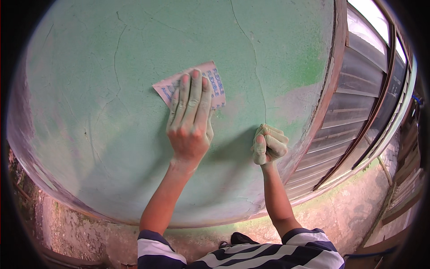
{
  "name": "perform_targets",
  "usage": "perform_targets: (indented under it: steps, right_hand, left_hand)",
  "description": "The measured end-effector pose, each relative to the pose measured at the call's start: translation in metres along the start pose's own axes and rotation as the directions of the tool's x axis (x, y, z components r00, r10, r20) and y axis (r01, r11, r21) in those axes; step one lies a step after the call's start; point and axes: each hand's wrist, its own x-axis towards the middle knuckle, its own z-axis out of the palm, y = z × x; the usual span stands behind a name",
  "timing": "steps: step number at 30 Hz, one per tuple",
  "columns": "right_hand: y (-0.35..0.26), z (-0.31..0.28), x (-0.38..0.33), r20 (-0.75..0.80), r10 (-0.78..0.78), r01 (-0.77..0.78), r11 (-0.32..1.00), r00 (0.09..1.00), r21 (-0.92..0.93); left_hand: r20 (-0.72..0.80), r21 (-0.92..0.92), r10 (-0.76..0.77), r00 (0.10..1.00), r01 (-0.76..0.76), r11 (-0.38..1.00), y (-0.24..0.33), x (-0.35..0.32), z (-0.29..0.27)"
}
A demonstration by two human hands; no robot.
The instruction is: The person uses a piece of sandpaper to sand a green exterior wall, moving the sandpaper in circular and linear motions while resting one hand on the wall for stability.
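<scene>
Fingers (190,96) of the left hand (189,119) lay flat and close together, pressed down on a sheet of sandpaper (214,85) that they pinned against the green wall (89,89); they were not curled round it but spread along it, coated in pale green dust. The sheet sat directly under and just beyond the fingertips, its printed backing facing outward, with one corner showing to the left of the hand and a wider strip showing to the right. Its long axis ran slantwise, lower at the left end and higher at the right, roughly across the line of the fingers, which pointed up the wall. Cracks ran through the paint on both sides of the sheet, one long one passing between the two hands. Further right and lower, the right hand (268,145) was closed into a loose fist with the knuckles resting against the wall, equally dusty, and whether anything was held inside it could not be made out. It was well apart from the sheet, so the left hand was plainly the nearer one. Beyond it to the right stood a brown window frame (333,85) with louvred glass (354,89).
</scene>
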Motion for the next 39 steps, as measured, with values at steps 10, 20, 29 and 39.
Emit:
perform_targets:
  steps: [10, 20, 29, 39]
  right_hand:
    - [0.000, -0.005, 0.001, 0.012, -0.017, 0.017, 1.000, 1.000, 0.009]
    - [-0.002, -0.054, 0.017, -0.030, 0.092, -0.092, 0.996, 0.995, -0.007]
    - [0.016, -0.133, 0.031, -0.172, 0.117, -0.131, 0.989, 0.978, -0.073]
    - [0.025, -0.157, 0.006, -0.120, 0.188, -0.179, 0.981, 0.975, 0.078]
  left_hand:
    - [-0.050, 0.049, 0.013, 0.999, -0.011, 0.999, -0.019, 0.020, -0.004]
    - [0.180, -0.011, 0.132, 0.975, -0.133, 0.991, 0.048, -0.068, 0.031]
    - [-0.131, 0.043, -0.066, 0.989, 0.072, 0.996, 0.082, 0.068, 0.051]
    - [0.038, -0.014, 0.117, 0.992, -0.116, 0.993, 0.147, 0.091, 0.074]
